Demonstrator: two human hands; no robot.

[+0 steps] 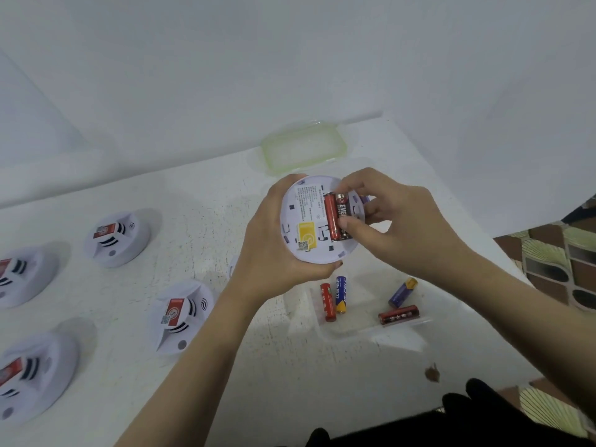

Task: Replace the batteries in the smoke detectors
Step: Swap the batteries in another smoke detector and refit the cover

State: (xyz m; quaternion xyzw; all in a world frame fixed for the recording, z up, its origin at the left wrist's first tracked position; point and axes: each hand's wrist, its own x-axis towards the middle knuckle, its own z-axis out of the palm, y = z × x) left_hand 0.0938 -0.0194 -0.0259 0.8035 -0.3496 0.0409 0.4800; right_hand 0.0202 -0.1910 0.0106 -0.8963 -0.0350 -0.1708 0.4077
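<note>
The smoke detector (317, 221) is held back-up above the white table (225, 204), gripped around its rim by the left hand (274, 240); two batteries are seen in its bay, a red battery (331, 217) and a dark battery (342, 209) pinched by the right hand (393, 227); just below the detector, four loose batteries (335, 298) are lying in a clear container (371, 330); beyond the detector, a green-rimmed lid (303, 146) is lying flat; left of the detector, four more detectors (117, 238) are resting face-up.
</note>
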